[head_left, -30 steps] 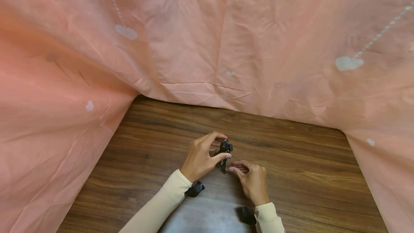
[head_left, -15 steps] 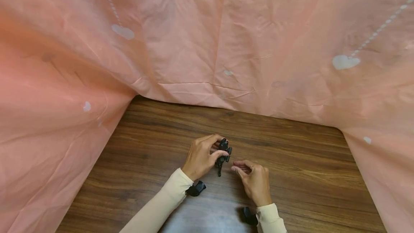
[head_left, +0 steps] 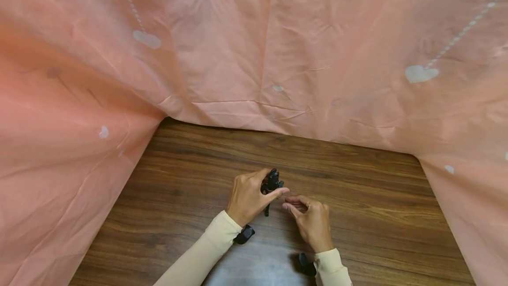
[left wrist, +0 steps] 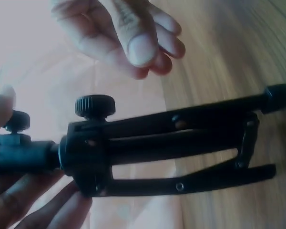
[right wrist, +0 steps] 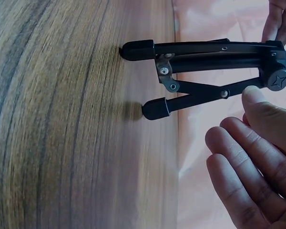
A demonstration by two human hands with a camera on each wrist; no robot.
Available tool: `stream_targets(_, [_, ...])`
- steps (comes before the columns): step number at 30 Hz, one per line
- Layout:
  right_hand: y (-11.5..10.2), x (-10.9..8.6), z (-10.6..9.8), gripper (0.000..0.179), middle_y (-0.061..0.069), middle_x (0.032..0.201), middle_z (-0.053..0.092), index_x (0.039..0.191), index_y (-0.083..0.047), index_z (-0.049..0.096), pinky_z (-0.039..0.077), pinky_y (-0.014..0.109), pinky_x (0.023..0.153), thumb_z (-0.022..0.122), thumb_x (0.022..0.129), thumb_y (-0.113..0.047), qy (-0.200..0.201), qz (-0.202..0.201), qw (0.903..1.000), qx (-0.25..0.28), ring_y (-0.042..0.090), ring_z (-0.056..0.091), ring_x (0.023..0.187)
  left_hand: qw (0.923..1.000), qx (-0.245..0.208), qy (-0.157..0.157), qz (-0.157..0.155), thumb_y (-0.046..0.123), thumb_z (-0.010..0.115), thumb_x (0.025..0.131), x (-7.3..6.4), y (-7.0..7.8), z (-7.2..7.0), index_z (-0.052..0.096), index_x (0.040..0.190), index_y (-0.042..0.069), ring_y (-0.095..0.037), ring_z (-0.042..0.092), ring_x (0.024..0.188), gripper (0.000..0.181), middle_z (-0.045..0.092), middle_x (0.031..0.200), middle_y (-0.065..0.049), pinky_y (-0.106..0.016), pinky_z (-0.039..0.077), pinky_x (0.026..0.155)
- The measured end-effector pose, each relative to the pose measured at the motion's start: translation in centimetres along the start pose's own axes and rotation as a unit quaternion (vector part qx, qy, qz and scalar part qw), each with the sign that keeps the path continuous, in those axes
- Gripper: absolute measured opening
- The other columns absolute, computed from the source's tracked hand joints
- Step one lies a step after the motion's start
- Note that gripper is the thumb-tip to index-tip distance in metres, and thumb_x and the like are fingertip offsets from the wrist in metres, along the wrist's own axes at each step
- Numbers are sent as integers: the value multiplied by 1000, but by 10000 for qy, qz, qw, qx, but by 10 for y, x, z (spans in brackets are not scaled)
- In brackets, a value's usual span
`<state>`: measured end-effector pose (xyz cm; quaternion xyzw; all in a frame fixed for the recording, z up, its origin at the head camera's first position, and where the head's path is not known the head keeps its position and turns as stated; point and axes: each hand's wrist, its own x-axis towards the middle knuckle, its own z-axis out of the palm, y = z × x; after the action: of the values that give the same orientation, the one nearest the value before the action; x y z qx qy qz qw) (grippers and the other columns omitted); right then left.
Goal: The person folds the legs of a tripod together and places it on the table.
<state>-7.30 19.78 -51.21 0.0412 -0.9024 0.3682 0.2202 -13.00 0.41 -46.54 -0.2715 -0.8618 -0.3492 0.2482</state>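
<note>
A small black mini tripod (head_left: 272,181) stands roughly upright in my left hand (head_left: 248,193), which holds it by its upper part. In the left wrist view, the tripod's (left wrist: 167,148) legs are folded close together and point right. My left fingers (left wrist: 62,210) lie under its head end, with the thumb beside a small knob. The right wrist view shows rubber feet on the tripod's legs (right wrist: 200,99) near the tabletop; whether they touch it I cannot tell. My right hand (head_left: 311,220) holds nothing. Its fingers are loosely bent, a little to the right of the tripod.
A brown wood-grain table (head_left: 377,202) lies under both hands. Pink cloth (head_left: 337,56) with pale hearts hangs behind it and along both sides. Black wrist devices (head_left: 244,235) sit at both wrists.
My left hand has turned the tripod, and its lower end has swung slightly left. The left thumb now reaches out across the tripod. My right hand has barely moved.
</note>
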Motion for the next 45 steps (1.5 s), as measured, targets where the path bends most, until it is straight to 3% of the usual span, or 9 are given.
stream_targets(6, [-2,0,-1,16,2,86,83,90,-10,84,55,11,60,94,77,-10,-72,169,9997,143,9,77,67,9982,-369,-320,-358,48,87,87,1,3,-3,72,92,15,4,32,50,36,59,58,9,-15,28,48])
stream_targets(10, [-2,0,-1,16,1,85,83,90,-11,85,54,11,60,95,77,-11,-41,159,9998,85,8,77,67,9900,-834,-916,-674,45,85,90,5,2,-10,76,109,14,0,33,50,37,59,62,7,-17,27,48])
stream_targets(16, [0,-1,-1,17,1,83,83,89,-10,85,54,11,59,95,76,-10,-29,111,9999,25,8,77,66,9739,-1344,-1540,-992,40,83,93,9,-2,-17,67,139,17,-12,78,94,54,82,113,1,-33,60,82])
stream_targets(20, [-1,-2,-1,17,1,85,83,89,-12,85,54,12,60,95,76,-11,-44,123,9999,-28,5,76,68,9748,-1262,-1453,-1127,46,87,87,7,-1,-14,67,137,19,-14,78,106,60,81,120,0,-39,61,92])
stream_targets(26, [-3,-1,-1,17,1,86,83,91,-13,85,54,12,60,95,77,-14,-58,135,9999,-18,4,76,69,9895,-623,-672,-1115,53,92,77,0,4,-1,76,105,17,1,55,59,48,84,95,1,-18,44,58])
stream_targets(32, [-3,-1,0,16,0,86,83,91,-12,85,54,12,59,95,78,-13,-71,196,9997,129,2,75,69,9881,-836,-838,-987,46,89,84,2,2,-2,74,100,18,3,31,51,36,62,62,9,-18,28,50])
stream_targets(36, [-2,-1,1,16,1,86,83,92,-11,85,55,11,60,94,79,-13,-133,288,9993,204,5,77,69,9775,-1275,-1332,-1024,38,86,89,6,-2,-7,75,110,15,-3,55,62,34,74,78,4,-21,46,61])
stream_targets(39, [-1,-1,1,16,2,87,83,92,-10,85,55,11,60,93,78,-12,-158,297,9992,208,7,77,69,9667,-1575,-1697,-1089,34,84,92,9,-3,-11,75,122,12,-14,75,92,39,82,107,-3,-32,60,84])
stream_targets(45, [1,-2,3,18,1,84,83,91,-12,85,54,12,59,95,76,-12,-122,229,9996,52,7,76,67,9643,-1608,-1676,-1268,40,86,88,9,0,-13,73,129,13,-19,78,109,51,81,120,-3,-38,62,94])
